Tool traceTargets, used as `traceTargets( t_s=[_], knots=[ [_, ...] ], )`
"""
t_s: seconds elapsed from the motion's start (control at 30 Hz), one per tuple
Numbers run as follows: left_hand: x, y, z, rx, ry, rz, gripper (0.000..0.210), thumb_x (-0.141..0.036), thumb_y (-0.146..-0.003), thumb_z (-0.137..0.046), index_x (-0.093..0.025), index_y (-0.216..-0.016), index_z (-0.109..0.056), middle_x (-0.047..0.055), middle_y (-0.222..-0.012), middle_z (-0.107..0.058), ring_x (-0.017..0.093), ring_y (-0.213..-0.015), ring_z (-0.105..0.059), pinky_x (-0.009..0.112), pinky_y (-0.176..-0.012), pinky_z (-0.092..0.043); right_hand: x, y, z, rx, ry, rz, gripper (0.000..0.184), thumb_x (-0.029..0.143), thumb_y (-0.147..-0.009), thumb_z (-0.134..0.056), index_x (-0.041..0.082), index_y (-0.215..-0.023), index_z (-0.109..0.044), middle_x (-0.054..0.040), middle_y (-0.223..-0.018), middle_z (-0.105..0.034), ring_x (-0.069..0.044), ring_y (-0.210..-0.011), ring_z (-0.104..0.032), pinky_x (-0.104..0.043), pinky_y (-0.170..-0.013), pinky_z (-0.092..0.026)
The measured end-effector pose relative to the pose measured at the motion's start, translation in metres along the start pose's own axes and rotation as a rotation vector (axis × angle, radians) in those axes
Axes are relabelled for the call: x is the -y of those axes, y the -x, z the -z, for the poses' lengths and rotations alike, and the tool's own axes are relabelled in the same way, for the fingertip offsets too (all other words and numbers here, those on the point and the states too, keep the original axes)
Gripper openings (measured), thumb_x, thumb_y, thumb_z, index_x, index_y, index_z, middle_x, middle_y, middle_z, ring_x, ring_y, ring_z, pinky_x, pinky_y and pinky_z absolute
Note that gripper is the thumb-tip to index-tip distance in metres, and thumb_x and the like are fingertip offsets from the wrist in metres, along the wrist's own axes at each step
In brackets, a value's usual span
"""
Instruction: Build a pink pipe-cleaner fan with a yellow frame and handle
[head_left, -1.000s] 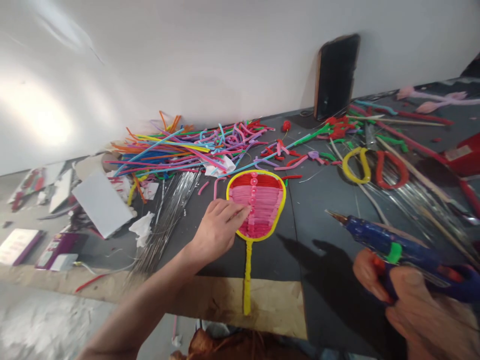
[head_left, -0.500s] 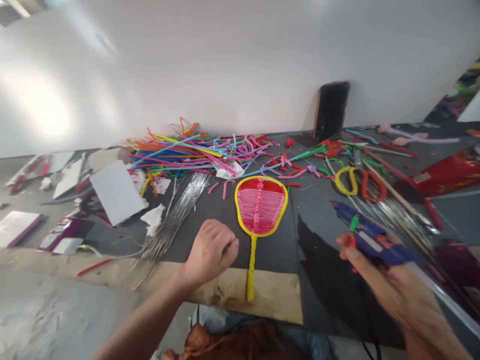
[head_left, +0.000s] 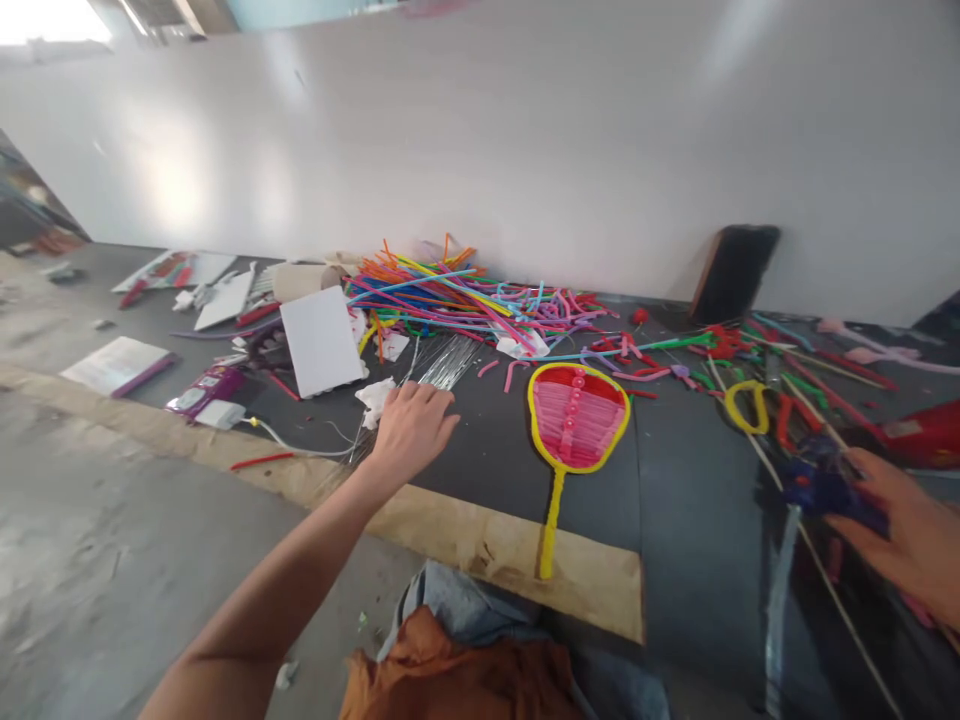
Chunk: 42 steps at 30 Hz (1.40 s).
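Observation:
A hand fan made of fuzzy pipe cleaners (head_left: 551, 440), pink and red with a yellow rim, yellow handle and a row of pink buttons, lies flat in the middle of the table. To its left my left hand (head_left: 414, 425) is palm down over a bundle of thin silver wires (head_left: 450, 362), fingers loosely bent and thumb apart; whether it touches them I cannot tell. A crumpled white tissue (head_left: 373, 402) is beside it. At the right, my right hand (head_left: 904, 510) grips a blue glue gun (head_left: 836, 495), smeared by motion, with a clear glue stick (head_left: 781, 610) hanging from it.
Behind lies a heap of coloured pipe cleaners (head_left: 420, 290). A phone (head_left: 735, 272) leans on the white board (head_left: 525, 150). Yellow-handled scissors (head_left: 746, 405) lie near the glue gun. A white card (head_left: 321, 342) and a purple box (head_left: 206, 390) are at left.
My left hand has moved left from beside the fan to the wires, its fist loosening. My right hand has swung the glue gun away to the right. The view has turned left.

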<state>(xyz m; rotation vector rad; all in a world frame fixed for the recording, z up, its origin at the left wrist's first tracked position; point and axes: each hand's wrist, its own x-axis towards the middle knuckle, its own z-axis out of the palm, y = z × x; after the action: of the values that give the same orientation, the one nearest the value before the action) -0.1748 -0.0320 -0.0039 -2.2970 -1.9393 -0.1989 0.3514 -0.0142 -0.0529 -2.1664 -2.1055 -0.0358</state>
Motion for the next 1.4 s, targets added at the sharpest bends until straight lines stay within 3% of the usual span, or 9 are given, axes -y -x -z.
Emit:
traceTargets(
  t_s=[0.1, 0.27, 0.43, 0.6, 0.73, 0.87, 1.03, 1.2, 1.4],
  knots=[
    [0.002, -0.019, 0.002, 0.065, -0.07, 0.057, 0.026, -0.038, -0.091, -0.05, -0.02, -0.101, -0.066, 0.01, -0.102, -0.068, 0.03, -0.101, -0.055, 0.042, -0.083, -0.038, -0.007, -0.003, -0.005, 0.155, 0.001, 0.004, 0.07, 0.04, -0.066, -0.051, 0.019, -0.132, -0.04, -0.0191, -0.101, -0.072, -0.039, -0.098, -0.067, -0.05, -0.085, -0.054],
    [-0.008, -0.043, 0.006, 0.12, -0.179, 0.091, 0.023, -0.033, -0.089, -0.052, -0.017, -0.097, -0.067, 0.013, -0.101, -0.068, 0.033, -0.102, -0.054, 0.05, -0.088, -0.035, 0.007, -0.001, -0.002, 0.187, 0.104, 0.008, 0.068, 0.034, -0.074, -0.045, 0.009, -0.137, -0.035, -0.0238, -0.112, -0.068, -0.038, -0.106, -0.064, -0.049, -0.093, -0.05],
    [-0.026, -0.034, 0.014, -0.028, -0.203, 0.019, 0.017, -0.026, -0.088, -0.054, -0.016, -0.094, -0.066, 0.013, -0.1, -0.068, 0.033, -0.105, -0.053, 0.062, -0.1, -0.022, 0.019, 0.007, 0.007, 0.215, 0.142, 0.033, 0.065, 0.03, -0.082, -0.04, 0.001, -0.139, -0.033, -0.0279, -0.124, -0.06, -0.037, -0.114, -0.06, -0.047, -0.099, -0.046],
    [-0.054, -0.017, 0.012, -0.094, -0.019, -0.146, 0.014, -0.017, -0.086, -0.054, -0.02, -0.094, -0.065, 0.011, -0.106, -0.067, 0.032, -0.115, -0.051, 0.067, -0.106, -0.011, 0.024, 0.016, 0.027, 0.135, 0.23, 0.082, 0.058, 0.027, -0.08, -0.046, 0.01, -0.135, -0.046, -0.0241, -0.129, -0.057, -0.041, -0.111, -0.059, -0.053, -0.092, -0.049],
    [-0.072, -0.014, -0.004, -0.164, 0.152, -0.303, 0.021, -0.016, -0.087, -0.053, -0.022, -0.104, -0.065, 0.01, -0.114, -0.065, 0.031, -0.117, -0.052, 0.063, -0.107, -0.016, 0.051, 0.01, 0.056, 0.028, 0.072, 0.187, 0.045, 0.025, -0.087, -0.04, 0.013, -0.128, -0.055, -0.0175, -0.124, -0.062, -0.032, -0.112, -0.06, -0.046, -0.098, -0.047],
    [-0.08, -0.015, -0.024, -0.234, 0.323, -0.425, 0.028, -0.014, -0.088, -0.05, -0.023, -0.111, -0.063, 0.008, -0.111, -0.067, 0.026, -0.11, -0.056, 0.055, -0.105, -0.023, 0.085, -0.019, 0.069, 0.066, -0.077, 0.143, 0.04, 0.022, -0.088, -0.04, 0.018, -0.123, -0.06, -0.0114, -0.121, -0.066, -0.027, -0.106, -0.064, -0.039, -0.093, -0.05],
    [-0.075, -0.012, -0.029, -0.084, 0.516, -0.661, 0.022, -0.023, -0.09, -0.052, -0.022, -0.11, -0.063, 0.007, -0.113, -0.066, 0.024, -0.113, -0.052, 0.044, -0.099, -0.032, 0.102, -0.07, 0.052, 0.109, -0.028, -0.014, 0.036, 0.02, -0.09, -0.041, 0.018, -0.117, -0.065, -0.0079, -0.109, -0.071, -0.022, -0.096, -0.066, -0.03, -0.082, -0.05],
    [-0.074, -0.009, -0.017, 0.143, 0.571, -0.889, 0.042, -0.05, -0.081, -0.061, -0.026, -0.116, -0.061, 0.006, -0.124, -0.061, 0.032, -0.125, -0.041, 0.052, -0.106, -0.019, 0.115, -0.103, 0.025, 0.142, 0.085, -0.015, 0.029, 0.027, -0.09, -0.047, 0.019, -0.103, -0.071, -0.0112, -0.11, -0.068, -0.022, -0.1, -0.064, -0.03, -0.083, -0.047],
    [-0.077, -0.007, -0.021, 0.23, 0.596, -0.922, 0.042, -0.058, -0.074, -0.066, -0.026, -0.101, -0.065, 0.003, -0.11, -0.065, 0.03, -0.122, -0.043, 0.048, -0.105, -0.021, 0.129, -0.115, 0.015, 0.228, 0.171, -0.02, 0.027, 0.017, -0.086, -0.049, 0.01, -0.096, -0.073, -0.0217, -0.106, -0.065, -0.028, -0.099, -0.065, -0.034, -0.082, -0.048]
  ],
)
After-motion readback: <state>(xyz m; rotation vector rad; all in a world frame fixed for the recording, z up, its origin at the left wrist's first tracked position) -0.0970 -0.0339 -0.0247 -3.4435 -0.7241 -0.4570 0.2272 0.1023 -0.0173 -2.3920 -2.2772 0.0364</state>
